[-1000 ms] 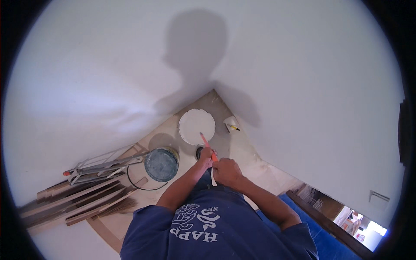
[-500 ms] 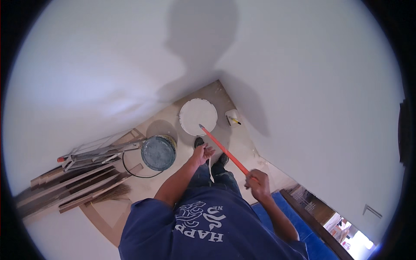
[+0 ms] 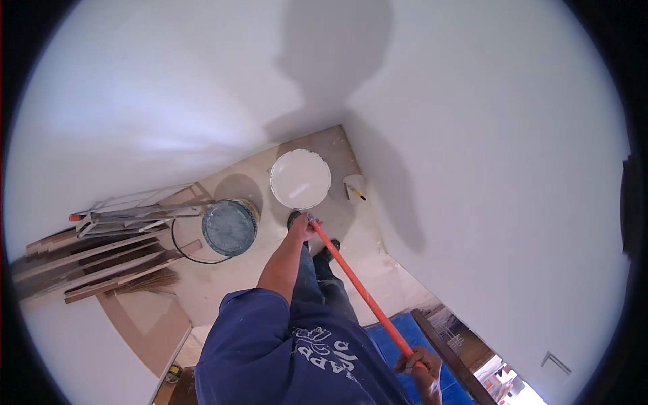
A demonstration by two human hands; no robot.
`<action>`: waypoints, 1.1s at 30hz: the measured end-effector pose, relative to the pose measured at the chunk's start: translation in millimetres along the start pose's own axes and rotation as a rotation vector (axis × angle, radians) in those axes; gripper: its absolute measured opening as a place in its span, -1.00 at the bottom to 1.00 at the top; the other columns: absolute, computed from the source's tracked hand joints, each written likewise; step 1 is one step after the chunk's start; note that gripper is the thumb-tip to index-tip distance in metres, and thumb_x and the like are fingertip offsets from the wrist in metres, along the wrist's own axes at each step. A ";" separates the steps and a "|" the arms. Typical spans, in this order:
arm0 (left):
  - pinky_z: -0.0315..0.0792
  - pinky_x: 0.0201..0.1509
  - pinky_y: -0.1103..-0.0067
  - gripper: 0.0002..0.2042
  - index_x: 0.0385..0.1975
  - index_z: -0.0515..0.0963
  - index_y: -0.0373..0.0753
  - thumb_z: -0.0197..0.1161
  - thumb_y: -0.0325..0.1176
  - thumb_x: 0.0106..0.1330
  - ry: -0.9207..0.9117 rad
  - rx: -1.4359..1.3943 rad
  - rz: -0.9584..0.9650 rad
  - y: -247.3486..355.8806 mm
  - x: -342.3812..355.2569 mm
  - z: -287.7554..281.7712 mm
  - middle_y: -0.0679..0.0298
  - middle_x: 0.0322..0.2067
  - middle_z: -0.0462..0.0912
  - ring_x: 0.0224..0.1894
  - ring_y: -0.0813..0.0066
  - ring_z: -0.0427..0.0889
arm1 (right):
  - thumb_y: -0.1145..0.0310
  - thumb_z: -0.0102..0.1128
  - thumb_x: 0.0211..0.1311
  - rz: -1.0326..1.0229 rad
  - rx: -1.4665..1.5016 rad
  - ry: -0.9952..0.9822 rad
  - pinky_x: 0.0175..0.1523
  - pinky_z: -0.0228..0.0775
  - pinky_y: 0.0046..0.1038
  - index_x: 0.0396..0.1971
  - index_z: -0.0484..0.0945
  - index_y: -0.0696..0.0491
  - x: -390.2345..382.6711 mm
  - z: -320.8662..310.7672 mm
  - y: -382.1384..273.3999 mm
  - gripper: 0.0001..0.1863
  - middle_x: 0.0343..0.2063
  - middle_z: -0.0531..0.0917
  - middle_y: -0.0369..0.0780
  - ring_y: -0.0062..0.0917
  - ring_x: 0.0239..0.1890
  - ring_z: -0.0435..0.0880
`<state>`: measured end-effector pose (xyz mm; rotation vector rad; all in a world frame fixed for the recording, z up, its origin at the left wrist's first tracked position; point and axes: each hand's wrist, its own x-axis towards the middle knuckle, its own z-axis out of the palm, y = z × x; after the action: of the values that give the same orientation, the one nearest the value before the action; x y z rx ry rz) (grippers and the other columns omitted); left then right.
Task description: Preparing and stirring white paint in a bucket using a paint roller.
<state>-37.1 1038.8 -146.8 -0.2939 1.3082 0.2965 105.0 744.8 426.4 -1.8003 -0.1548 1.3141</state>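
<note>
Orange pole [image 3: 361, 289] runs diagonally, far end aimed down at the white paint bucket [image 3: 300, 178] standing in the floor's corner where the two walls meet, near end at lower right. Left hand [image 3: 301, 226] clenched round the far end, just above the bucket rim. Right hand [image 3: 420, 364] wrapped tight on the near end. Blue-grey bucket [image 3: 229, 227] stands just left.

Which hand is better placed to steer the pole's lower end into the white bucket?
Left. The left hand grips the orange pole at its lower end, right beside the white bucket; the right hand holds the far upper end.
</note>
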 end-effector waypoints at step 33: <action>0.48 -0.38 0.44 -0.64 -0.44 0.29 -0.06 -0.11 0.01 0.57 -0.237 -0.165 0.168 -43.6 -29.8 16.2 0.45 -0.64 0.27 -0.67 0.58 0.27 | 0.41 0.30 0.28 0.268 -0.277 0.181 -0.48 0.37 -0.59 -0.19 0.65 0.21 -36.4 -126.1 72.9 -0.80 -0.59 0.62 -0.31 -0.72 -0.59 0.52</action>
<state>-13.1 1003.1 -112.1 -0.2793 1.0778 0.5663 165.5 608.5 408.3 -2.2271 0.0065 1.3554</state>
